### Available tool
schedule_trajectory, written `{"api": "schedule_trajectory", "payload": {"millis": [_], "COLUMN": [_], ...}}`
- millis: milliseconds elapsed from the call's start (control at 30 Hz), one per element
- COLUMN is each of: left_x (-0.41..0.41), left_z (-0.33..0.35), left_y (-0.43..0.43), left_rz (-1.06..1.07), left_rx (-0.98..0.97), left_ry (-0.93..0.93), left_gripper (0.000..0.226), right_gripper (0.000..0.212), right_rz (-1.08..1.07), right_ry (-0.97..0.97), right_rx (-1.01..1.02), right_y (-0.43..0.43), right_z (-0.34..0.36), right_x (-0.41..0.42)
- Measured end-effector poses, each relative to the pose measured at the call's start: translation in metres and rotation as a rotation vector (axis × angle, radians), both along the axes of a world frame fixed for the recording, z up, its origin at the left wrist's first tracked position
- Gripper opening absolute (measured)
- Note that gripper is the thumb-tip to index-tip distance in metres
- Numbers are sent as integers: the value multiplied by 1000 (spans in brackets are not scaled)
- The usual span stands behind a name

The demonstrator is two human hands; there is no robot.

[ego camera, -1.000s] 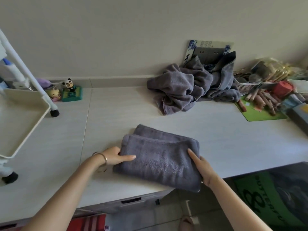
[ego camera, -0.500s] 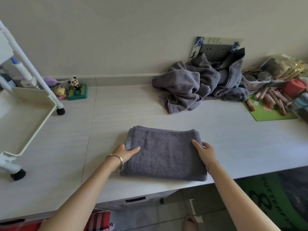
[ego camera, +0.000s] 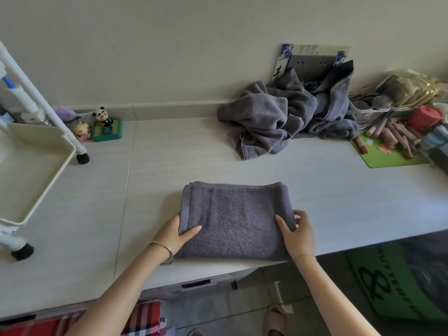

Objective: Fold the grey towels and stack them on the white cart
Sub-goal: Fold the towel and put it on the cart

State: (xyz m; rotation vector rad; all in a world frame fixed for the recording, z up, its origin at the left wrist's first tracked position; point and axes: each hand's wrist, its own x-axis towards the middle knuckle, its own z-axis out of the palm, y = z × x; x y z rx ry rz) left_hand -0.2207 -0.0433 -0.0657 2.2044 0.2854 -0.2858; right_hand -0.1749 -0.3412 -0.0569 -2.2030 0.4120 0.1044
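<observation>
Both hands (ego camera: 178, 235) (ego camera: 297, 235) grip the folded towel's (ego camera: 235, 221) ends; white cart (ego camera: 41, 187) tray seemingly bare.

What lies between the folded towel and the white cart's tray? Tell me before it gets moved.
Nothing visible: only bare tabletop separates the folded grey towel, gripped by the left hand and right hand, from the cart tray.

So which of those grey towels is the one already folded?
The folded towel lying flat between the left hand and right hand, near the counter's front edge. The others sit in a crumpled heap by the wall.
</observation>
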Motion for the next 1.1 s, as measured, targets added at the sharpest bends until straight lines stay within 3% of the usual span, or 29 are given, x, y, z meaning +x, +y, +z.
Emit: {"api": "schedule_trajectory", "payload": {"millis": [33,100,200,367,467,667,767,867,1000,1100], "left_x": [1,6,19,35,39,37,38,37,28,16], "left_z": [3,15,30,22,1,-12,-9,-6,13,26], "left_y": [1,2,-16,-57,-56,-59,-59,-58,-45,-30], "left_rz": [14,83,-44,-330,-287,-184,-181,-189,11,238], "left_rx": [120,399,623,711,631,644,641,619,356,105], "left_ry": [-7,-190,-460,-278,-103,-153,-158,-135,-135,-41], "left_gripper": [58,78,81,84,85,83,96,108,121,104], "right_gripper": [54,64,58,72,71,81,82,70,80,88], "right_rz": [14,88,298,475,451,457,462,517,418,186], "right_ry": [-37,-207,-410,-210,-46,-82,-70,-40,-64,156], "right_rx": [-60,-204,-346,-608,-629,-566,-543,-477,-194,59], "right_y": [1,7,31,49,28,22,22,19,4,-8], "right_z": [2,10,25,12,-5,-18,-15,-9,7,22], "right_x": [0,0,1,17,23,21,22,23,22,22]}}
